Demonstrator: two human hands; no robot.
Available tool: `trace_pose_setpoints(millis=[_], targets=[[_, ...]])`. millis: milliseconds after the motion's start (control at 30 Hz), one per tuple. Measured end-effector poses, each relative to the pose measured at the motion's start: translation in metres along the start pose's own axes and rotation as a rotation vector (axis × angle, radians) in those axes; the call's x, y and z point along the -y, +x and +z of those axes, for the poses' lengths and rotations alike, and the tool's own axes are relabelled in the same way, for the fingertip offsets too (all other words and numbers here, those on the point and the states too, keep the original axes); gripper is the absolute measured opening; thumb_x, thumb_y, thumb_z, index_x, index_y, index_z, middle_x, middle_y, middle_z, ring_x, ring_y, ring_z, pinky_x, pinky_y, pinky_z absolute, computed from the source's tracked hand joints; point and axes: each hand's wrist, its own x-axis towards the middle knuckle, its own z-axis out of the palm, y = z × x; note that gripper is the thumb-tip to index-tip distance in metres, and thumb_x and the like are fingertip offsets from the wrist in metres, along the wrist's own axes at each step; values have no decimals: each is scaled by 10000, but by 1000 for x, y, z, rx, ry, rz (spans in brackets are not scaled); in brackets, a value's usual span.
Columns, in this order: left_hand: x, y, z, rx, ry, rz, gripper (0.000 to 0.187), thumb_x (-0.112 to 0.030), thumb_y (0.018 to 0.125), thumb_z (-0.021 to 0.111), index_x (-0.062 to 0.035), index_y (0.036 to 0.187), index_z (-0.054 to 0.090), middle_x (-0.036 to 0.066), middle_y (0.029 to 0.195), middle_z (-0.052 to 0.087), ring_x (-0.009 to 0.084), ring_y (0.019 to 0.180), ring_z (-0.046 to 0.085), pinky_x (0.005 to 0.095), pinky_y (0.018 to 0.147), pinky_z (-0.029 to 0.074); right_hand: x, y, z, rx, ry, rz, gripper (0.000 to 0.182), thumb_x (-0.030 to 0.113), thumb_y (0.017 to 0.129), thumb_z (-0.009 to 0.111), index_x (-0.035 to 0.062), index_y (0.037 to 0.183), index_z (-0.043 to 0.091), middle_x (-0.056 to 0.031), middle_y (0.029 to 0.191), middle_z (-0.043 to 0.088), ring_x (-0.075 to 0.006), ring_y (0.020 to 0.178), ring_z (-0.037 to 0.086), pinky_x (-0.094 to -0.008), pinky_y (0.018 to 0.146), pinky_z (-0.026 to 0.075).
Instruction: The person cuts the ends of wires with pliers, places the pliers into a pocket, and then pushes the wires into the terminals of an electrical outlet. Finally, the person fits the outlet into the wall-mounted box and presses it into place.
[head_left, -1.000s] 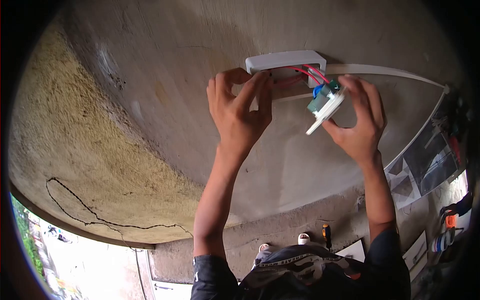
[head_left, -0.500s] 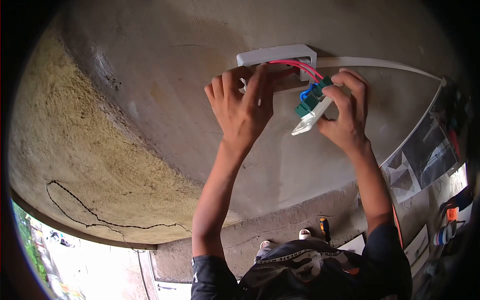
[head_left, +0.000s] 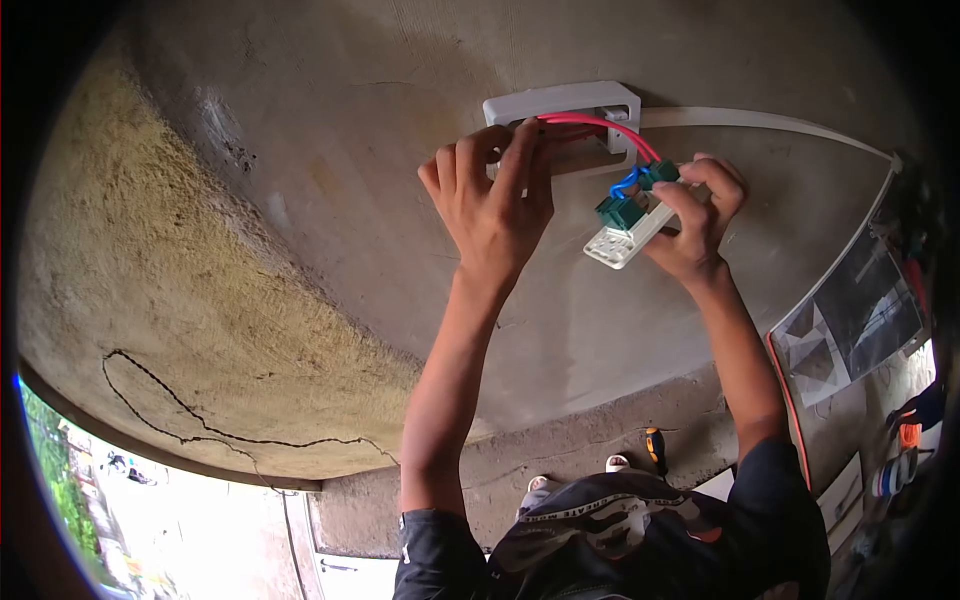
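A white surface-mounted electrical box (head_left: 560, 97) is fixed to the wall, its front open. At its left side is my left hand (head_left: 490, 205), fingers closed around the red wires (head_left: 600, 122) where they come out of the box. My right hand (head_left: 695, 220) grips a white switch or socket plate (head_left: 612, 248) by its right part, in front of and below the box. The plate is tilted, its back turned towards me. Green terminal modules (head_left: 620, 211) sit on that back, joined by a blue wire (head_left: 627, 182). The red wires loop from the box to the upper module.
White trunking (head_left: 760, 118) runs right from the box along the wall. A clear plastic sheet or bag (head_left: 850, 310) hangs at the right by an orange cable (head_left: 788, 400). A yellow-black screwdriver (head_left: 655, 450) lies near my feet. A dark cord (head_left: 230, 437) crosses the wall at left.
My right hand has turned the plate so more of its back and the blue wire show. My left hand stays at the box's left side. The whole view has shifted slightly.
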Motion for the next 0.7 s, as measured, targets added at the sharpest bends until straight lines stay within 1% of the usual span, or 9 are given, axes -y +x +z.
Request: trace_pose_setpoints(millis=[167, 233, 267, 333, 400, 467, 567, 667, 700], targets=[[0, 2, 1, -23, -10, 10, 377, -143, 714, 815, -179, 1075, 713, -3, 939, 606, 163, 818, 535, 329, 763, 357, -2, 3, -6, 35, -42, -45, 575, 71, 562, 770, 211, 1070, 541, -58, 1115, 480, -289, 1064, 470, -414, 885, 366], [0, 0, 3, -28, -69, -39, 371, -128, 709, 815, -184, 1063, 717, 2, 936, 607, 166, 818, 538, 330, 767, 358, 2, 3, -4, 51, -5, -126, 517, 48, 595, 749, 208, 1034, 526, -45, 1097, 530, -274, 1051, 489, -405, 853, 389], [0, 0, 4, -25, -70, -35, 371, -128, 709, 815, -184, 1063, 717, 2, 936, 607, 166, 818, 538, 330, 767, 358, 5, 4, -3, 48, -7, -122, 517, 48, 595, 749, 208, 1034, 526, -45, 1097, 530, -274, 1051, 489, -405, 853, 389], [-1, -2, 6, -84, -112, -60, 346, -115, 705, 813, -194, 1029, 722, 7, 930, 603, 164, 820, 540, 334, 767, 364, 12, 8, -3, 66, 46, -238, 483, 12, 617, 726, 204, 1003, 507, -34, 1069, 571, -261, 1017, 508, -396, 814, 407], [1, -3, 9, -98, -88, -37, 338, -126, 712, 808, -196, 1029, 715, -7, 918, 598, 160, 795, 517, 334, 764, 347, 10, 14, -10, 88, 68, -204, 481, -13, 622, 724, 189, 996, 498, -37, 1067, 585, -255, 979, 519, -391, 801, 411], [-1, -1, 9, -111, -65, -14, 330, -138, 718, 803, -197, 1029, 709, -21, 906, 594, 156, 771, 495, 333, 760, 330, -2, 15, -21, 182, 78, -150, 499, 12, 606, 760, 172, 999, 498, -50, 1073, 578, -266, 955, 525, -390, 809, 410], [-9, 8, 6, -124, -57, 10, 322, -104, 712, 794, -199, 1009, 716, -22, 904, 590, 166, 784, 494, 330, 761, 329, -19, 26, -31, 193, 129, -83, 546, 78, 569, 812, 141, 1015, 503, -71, 1110, 566, -290, 968, 527, -419, 857, 396], [-14, 15, 1, -82, -138, 8, 304, -72, 706, 771, -173, 988, 718, -14, 911, 591, 185, 812, 500, 338, 759, 335, -20, 35, -42, 217, 153, -54, 587, 88, 549, 828, 134, 1044, 515, -76, 1112, 567, -291, 975, 534, -418, 863, 405], [-12, 16, -3, -16, -175, -10, 283, -58, 718, 759, -153, 981, 717, 10, 918, 602, 209, 813, 523, 354, 765, 370, -20, 37, -45, 243, 164, -38, 615, 94, 537, 835, 129, 1067, 525, -80, 1111, 569, -289, 978, 539, -413, 857, 419]])
